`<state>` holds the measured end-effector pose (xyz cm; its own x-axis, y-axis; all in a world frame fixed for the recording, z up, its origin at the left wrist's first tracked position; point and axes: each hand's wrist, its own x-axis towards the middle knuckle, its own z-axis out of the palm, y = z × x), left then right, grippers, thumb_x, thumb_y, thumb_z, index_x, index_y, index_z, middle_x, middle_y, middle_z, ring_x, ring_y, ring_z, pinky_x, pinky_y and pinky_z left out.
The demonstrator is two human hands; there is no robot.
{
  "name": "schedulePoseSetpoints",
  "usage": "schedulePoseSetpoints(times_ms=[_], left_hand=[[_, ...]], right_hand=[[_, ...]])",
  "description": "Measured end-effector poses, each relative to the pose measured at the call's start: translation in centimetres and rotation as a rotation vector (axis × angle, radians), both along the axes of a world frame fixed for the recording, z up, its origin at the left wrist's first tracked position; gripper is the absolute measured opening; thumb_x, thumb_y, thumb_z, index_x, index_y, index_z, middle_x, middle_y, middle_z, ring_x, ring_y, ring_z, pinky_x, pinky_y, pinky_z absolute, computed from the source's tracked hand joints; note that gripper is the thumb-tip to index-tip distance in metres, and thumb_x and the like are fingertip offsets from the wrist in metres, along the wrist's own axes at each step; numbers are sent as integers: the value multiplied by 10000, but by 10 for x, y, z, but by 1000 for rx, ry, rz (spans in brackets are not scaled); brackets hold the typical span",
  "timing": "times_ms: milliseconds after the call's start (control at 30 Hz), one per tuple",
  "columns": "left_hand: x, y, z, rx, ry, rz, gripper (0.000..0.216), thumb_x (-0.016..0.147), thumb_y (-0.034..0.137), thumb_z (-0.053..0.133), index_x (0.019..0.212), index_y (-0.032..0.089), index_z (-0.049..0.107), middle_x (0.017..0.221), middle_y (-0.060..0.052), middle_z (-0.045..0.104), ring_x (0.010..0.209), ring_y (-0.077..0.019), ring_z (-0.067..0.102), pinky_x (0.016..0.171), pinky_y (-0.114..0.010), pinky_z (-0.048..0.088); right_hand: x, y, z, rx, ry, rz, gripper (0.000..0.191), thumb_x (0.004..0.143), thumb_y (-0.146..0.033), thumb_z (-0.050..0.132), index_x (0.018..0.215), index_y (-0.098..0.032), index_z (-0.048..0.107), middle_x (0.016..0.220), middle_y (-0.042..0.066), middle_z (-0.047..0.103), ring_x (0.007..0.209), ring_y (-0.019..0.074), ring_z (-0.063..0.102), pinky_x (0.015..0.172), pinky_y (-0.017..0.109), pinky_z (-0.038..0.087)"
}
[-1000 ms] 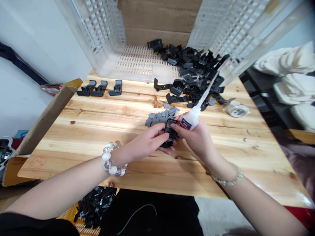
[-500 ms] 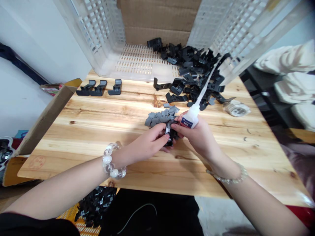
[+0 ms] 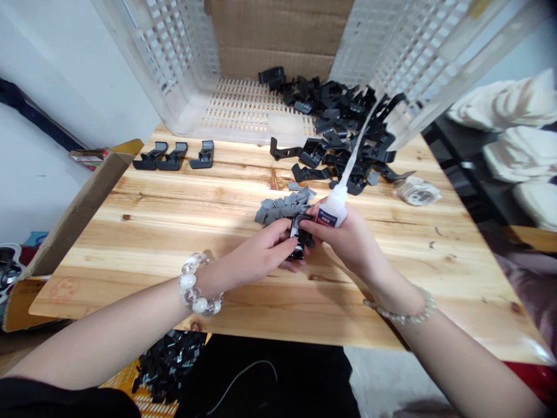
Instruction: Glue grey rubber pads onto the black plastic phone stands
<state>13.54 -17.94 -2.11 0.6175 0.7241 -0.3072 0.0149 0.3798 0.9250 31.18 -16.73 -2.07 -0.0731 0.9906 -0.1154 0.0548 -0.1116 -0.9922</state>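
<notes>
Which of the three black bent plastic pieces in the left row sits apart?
The rightmost black bent plastic piece in that row: a wide gap parts it from the other two, which sit close together.

A cardboard box [image 3: 82, 217] stands at left, and white bundles [image 3: 511, 152] rest on a dark surface [image 3: 455, 168] at right.

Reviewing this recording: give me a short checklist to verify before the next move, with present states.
1. Black part steadied: ok, left hand and right hand both hold it.
2. White bottle secured: ok, in the right hand.
3. Nozzle directed away from the black part: ok, points up and away.
4. Black part fully visible: not ok, partly covered by the hands.
5. Grey pieces nearby: ok, piled just beyond the hands.
</notes>
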Motion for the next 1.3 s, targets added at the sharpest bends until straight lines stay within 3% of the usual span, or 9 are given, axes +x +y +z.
schedulePoseSetpoints(times_ms=[200,333,500,667,733,867,967,1100,1300], left_hand=[[-8,9,7,-13,-53,80,187,910,268,499,1061,160,522,967,-85,675,792,-185,695,650,-308,589],[-16,23,13,155,1,225,178,913,258,442,937,136,569,870,-75,690,760,-176,675,741,-330,562],[-43,58,8,570,526,432,216,880,252,407,852,146,592,809,-67,667,803,-203,622,780,-325,498],[-75,82,1,827,1053,500,424,901,309,403,1240,97,545,1111,-188,649,1062,-330,578,942,-453,427],[-80,80,6,928,1225,562,466,895,345,443,1278,90,516,1203,-227,604,1146,-372,533,972,-484,402],[-74,66,18,945,1389,433,354,923,406,400,965,152,643,951,-178,673,959,-356,616,827,-450,467],[-66,59,13,923,1475,280,389,928,427,376,847,161,649,828,-156,668,853,-345,632,730,-424,480],[-62,63,-8,1083,1481,292,385,935,379,391,1095,123,629,1127,-186,640,1079,-345,582,889,-427,463],[-72,80,-28,1052,1419,338,584,965,493,344,1361,89,487,1448,-197,476,1337,-377,403,1122,-493,272]], right_hand=[[10,3,5,54,53,-15,306,720,-393,788,785,-188,571,667,-20,605,467,89,496,449,252,394],[16,9,2,80,56,-71,303,746,-431,769,796,-192,589,706,5,618,497,101,498,451,258,407],[16,14,1,47,146,-146,331,675,-402,822,770,-187,588,686,4,597,545,105,508,438,232,402],[15,14,3,42,156,-137,321,678,-392,817,777,-175,603,711,9,612,556,97,511,443,224,402],[15,13,4,44,149,-137,330,675,-398,817,770,-178,591,701,5,609,538,94,502,444,231,402],[15,15,3,57,169,-144,343,671,-391,820,757,-188,557,653,-12,577,533,96,495,441,228,394],[16,17,1,59,184,-135,340,675,-380,816,752,-192,543,653,-15,569,535,91,489,432,218,380],[17,18,0,53,185,-131,310,685,-364,803,734,-190,551,628,-18,560,517,85,475,429,214,370],[17,17,0,60,171,-128,271,702,-340,786,726,-190,562,600,-10,577,479,84,461,428,221,371]])
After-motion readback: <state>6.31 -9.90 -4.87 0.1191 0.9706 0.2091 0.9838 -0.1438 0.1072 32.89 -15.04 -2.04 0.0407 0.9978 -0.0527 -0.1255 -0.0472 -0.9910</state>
